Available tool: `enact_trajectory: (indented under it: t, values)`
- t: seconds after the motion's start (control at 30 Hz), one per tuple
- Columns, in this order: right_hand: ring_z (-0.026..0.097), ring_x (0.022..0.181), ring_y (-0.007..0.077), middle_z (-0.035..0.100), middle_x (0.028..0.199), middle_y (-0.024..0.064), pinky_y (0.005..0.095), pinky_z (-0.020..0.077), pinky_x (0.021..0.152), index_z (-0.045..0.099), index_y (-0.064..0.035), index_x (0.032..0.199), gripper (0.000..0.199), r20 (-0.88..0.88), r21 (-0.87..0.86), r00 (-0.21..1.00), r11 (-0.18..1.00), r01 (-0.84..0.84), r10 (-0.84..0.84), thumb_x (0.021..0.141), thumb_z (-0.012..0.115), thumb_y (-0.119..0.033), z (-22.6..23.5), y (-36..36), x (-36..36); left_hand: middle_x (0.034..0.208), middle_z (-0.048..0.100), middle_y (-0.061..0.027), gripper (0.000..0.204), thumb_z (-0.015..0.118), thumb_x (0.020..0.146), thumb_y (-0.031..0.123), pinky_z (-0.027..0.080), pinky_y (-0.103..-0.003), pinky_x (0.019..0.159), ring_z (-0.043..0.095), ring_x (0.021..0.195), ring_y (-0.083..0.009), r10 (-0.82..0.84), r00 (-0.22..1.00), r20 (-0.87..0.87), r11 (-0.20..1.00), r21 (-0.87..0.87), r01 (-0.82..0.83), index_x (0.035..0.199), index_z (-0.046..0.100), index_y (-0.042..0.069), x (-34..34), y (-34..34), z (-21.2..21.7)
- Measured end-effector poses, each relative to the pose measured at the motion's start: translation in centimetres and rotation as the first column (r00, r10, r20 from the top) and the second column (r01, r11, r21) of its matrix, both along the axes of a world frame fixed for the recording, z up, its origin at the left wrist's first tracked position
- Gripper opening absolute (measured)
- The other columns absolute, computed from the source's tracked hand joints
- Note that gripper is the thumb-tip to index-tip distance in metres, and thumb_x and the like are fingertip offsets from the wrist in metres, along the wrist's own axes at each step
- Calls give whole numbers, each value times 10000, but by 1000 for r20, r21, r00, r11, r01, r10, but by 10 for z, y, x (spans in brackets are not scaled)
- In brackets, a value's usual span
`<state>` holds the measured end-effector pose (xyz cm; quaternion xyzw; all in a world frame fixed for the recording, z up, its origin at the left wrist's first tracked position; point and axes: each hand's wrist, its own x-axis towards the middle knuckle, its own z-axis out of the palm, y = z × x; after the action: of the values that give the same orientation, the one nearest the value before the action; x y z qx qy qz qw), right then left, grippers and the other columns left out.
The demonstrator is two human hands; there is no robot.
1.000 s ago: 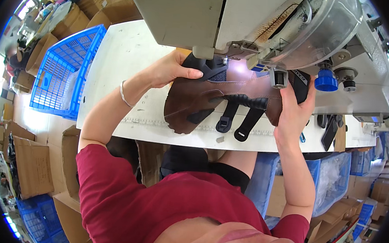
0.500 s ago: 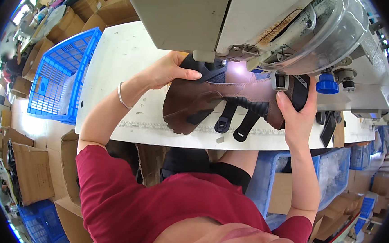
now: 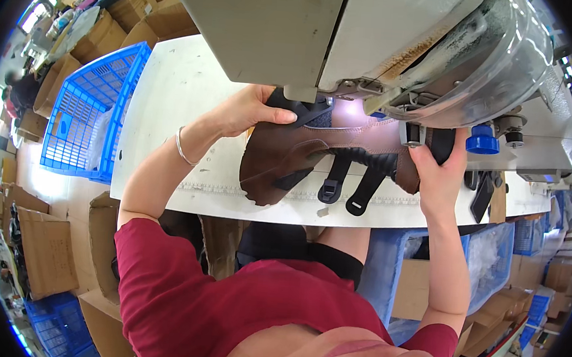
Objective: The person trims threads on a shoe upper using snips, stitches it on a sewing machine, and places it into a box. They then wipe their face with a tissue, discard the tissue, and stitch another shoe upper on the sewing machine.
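A brown leather shoe upper (image 3: 287, 155) with black straps (image 3: 349, 183) lies on the white worktable (image 3: 172, 104) under the head of a grey sewing machine (image 3: 349, 37). My left hand (image 3: 248, 109) presses on its left end, thumb on a black piece near the needle area. The right end is gripped by my right hand (image 3: 439, 172), just below the machine's handwheel side. A small lamp lights the leather under the needle, which the machine head hides.
A blue plastic crate (image 3: 81, 121) stands at the table's left end. Cardboard boxes (image 3: 45, 248) sit on the floor at left and far back. Blue bins (image 3: 486, 252) sit under the table's right. A blue knob (image 3: 482, 139) projects from the machine.
Both hands have stayed on the upper. The right hand has shifted slightly up along its right end, and the view has moved in closer to the machine.
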<state>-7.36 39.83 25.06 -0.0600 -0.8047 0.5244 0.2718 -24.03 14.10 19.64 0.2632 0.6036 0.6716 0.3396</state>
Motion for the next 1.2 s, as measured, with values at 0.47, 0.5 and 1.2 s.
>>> enact_trajectory:
  t: [0.47, 0.5, 1.2]
  values:
    - [523, 954, 124, 552, 1084, 72, 261, 414, 877, 375, 21, 1292, 610, 61, -79, 998, 997, -8, 13, 776, 675, -103, 5, -8, 0, 946, 663, -90, 314, 718, 776, 82, 520, -276, 799, 631, 829, -147, -12, 998, 59, 998, -58, 16, 1049, 621, -39, -6, -1, -2]
    - [524, 948, 123, 554, 1075, 69, 260, 416, 871, 395, 17, 1272, 583, 66, -108, 998, 994, -15, 22, 772, 672, -94, 6, -8, -1, 945, 662, -86, 318, 722, 771, 81, 521, -273, 795, 631, 828, -146, -6, 997, 80, 997, -71, 11, 1048, 620, -39, -6, -2, -2]
    - [483, 654, 49, 572, 729, -8, 248, 395, 597, 583, -28, 806, 164, 66, -213, 998, 977, 12, 2, 756, 701, -132, 20, -2, -28, 916, 669, -78, 302, 733, 776, 121, 541, -259, 710, 646, 790, -132, 88, 957, 276, 994, -82, -68, 1021, 628, -21, 1, -1, -6]
